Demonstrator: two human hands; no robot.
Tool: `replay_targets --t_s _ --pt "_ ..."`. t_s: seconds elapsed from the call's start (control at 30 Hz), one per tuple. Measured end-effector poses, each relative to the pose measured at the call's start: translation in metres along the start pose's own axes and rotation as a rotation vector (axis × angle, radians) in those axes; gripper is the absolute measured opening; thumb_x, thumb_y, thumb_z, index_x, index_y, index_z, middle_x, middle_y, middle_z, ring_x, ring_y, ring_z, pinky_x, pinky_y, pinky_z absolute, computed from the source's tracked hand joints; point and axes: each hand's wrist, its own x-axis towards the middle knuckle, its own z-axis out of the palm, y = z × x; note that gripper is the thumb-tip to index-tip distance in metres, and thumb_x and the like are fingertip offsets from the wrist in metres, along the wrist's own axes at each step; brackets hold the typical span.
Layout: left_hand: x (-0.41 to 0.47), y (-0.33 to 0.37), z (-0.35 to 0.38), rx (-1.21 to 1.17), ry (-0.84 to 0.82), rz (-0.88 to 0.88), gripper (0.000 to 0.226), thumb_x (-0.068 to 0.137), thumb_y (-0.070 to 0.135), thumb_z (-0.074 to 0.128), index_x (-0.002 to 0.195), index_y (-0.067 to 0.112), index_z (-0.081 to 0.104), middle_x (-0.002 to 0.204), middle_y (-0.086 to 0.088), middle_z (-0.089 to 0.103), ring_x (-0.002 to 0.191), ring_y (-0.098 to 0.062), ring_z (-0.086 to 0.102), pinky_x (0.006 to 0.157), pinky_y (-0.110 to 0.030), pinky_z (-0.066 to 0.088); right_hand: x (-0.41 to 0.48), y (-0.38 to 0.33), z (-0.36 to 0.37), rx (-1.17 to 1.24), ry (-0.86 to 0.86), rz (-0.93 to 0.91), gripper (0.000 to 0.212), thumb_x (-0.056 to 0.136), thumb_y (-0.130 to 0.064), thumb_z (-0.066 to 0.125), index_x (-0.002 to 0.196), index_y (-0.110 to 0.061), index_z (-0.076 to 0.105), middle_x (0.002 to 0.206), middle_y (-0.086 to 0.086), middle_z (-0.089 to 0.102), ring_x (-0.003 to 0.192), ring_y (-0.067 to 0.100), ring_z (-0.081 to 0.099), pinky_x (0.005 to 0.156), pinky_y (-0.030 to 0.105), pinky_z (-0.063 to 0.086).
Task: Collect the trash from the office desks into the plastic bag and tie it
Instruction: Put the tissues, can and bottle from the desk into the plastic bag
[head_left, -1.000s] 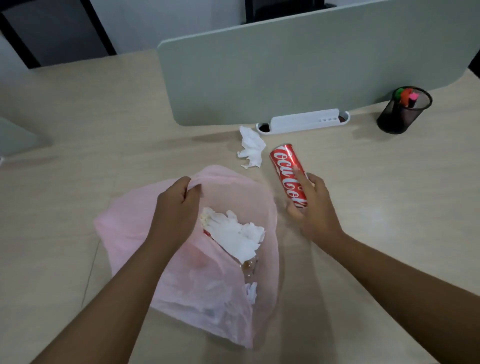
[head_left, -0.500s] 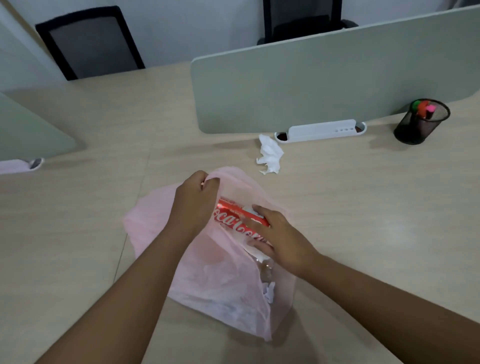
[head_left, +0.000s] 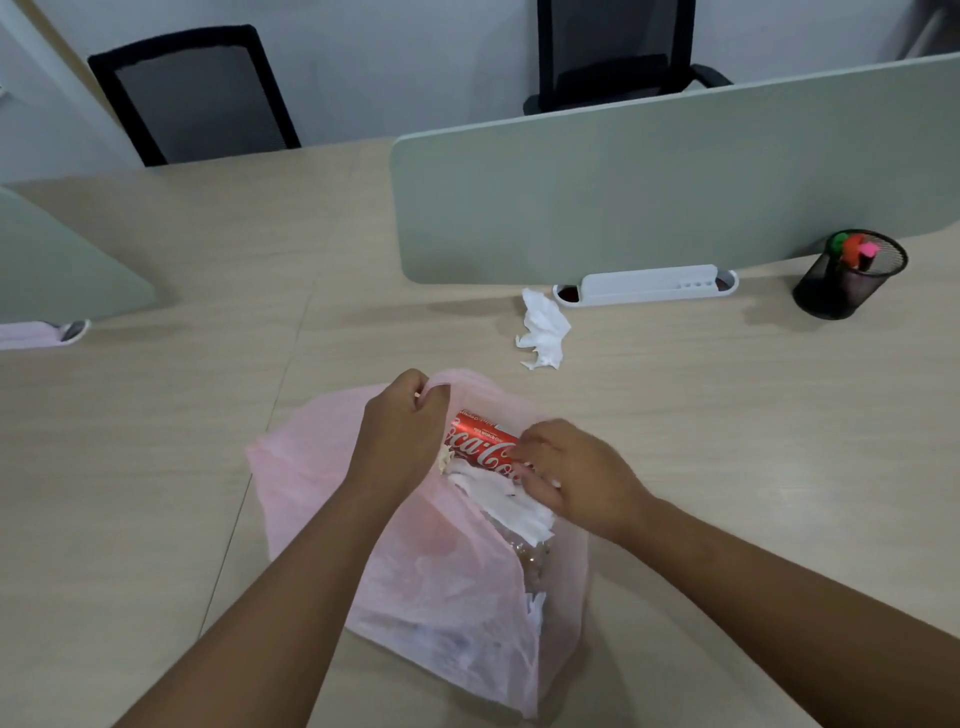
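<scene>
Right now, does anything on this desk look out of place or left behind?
Yes: a crumpled white tissue lies loose on the desk, beside the white divider base, beyond the pink bag. It looks like trash not yet collected. Nothing appears spilled.

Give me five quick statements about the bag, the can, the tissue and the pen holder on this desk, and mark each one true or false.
1. The left hand grips the rim of the pink plastic bag. True.
2. The red cola can stands upright on the desk beside the bag. False: it lies at the bag's mouth under the right hand.
3. A crumpled white tissue lies on the desk outside the bag. True.
4. The black mesh pen holder is empty. False: coloured markers stick out of it.
5. The bag is already tied shut. False: its mouth is open.
</scene>
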Motion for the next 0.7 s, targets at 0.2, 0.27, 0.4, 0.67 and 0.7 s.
replay_targets --t_s 0.2,0.27,0.4,0.67,0.7 --pt "0.002 -0.002 0.015 0.005 0.002 -0.026 0.032 0.099 0.027 0.041 0.071 0.012 0.035 0.063 0.002 0.042 0.056 -0.015 0.036 0.052 -0.029 0.028 0.058 0.057 -0.017 0.015 0.255 0.330 0.023 0.088 -0.032 0.057 0.098 -0.014 0.067 0.105 0.004 0.057 0.096 0.024 0.056 0.068 0.033 0.050" --pt "0.003 -0.004 0.019 0.019 0.000 -0.030 0.035 0.102 0.028 0.039 0.072 0.011 0.038 0.063 0.000 0.046 0.057 -0.015 0.041 0.052 -0.030 0.031 0.076 0.083 0.000 -0.067 0.008 0.483 0.047 0.087 -0.036 0.063 0.132 -0.025 0.055 0.140 0.009 0.041 0.125 0.033 0.039 0.088 0.042 0.048" --pt "0.004 -0.012 0.021 0.044 0.009 -0.019 0.034 0.102 0.028 0.038 0.073 0.010 0.037 0.063 -0.002 0.043 0.057 -0.018 0.037 0.055 -0.033 0.030 0.104 0.124 0.039 -0.224 -0.173 0.574 0.090 0.080 -0.051 0.069 0.153 -0.037 0.017 0.161 0.015 0.002 0.143 0.047 0.011 0.110 0.054 0.031" --pt "-0.003 -0.029 0.011 0.083 0.080 0.021 0.032 0.099 0.020 0.043 0.072 0.006 0.035 0.057 0.000 0.037 0.053 -0.013 0.029 0.052 -0.033 0.026 0.136 0.152 0.073 -0.276 -0.126 0.505 0.049 0.092 -0.038 0.052 0.139 -0.027 0.046 0.150 0.013 0.033 0.135 0.038 0.030 0.105 0.049 0.027" --pt "-0.004 -0.030 0.010 0.082 0.074 0.024 0.032 0.099 0.019 0.044 0.072 0.005 0.035 0.057 -0.001 0.037 0.053 -0.014 0.029 0.052 -0.033 0.026 0.132 0.153 0.074 -0.288 -0.098 0.491 0.039 0.094 -0.034 0.050 0.131 -0.022 0.052 0.140 0.014 0.042 0.126 0.037 0.038 0.100 0.046 0.031"
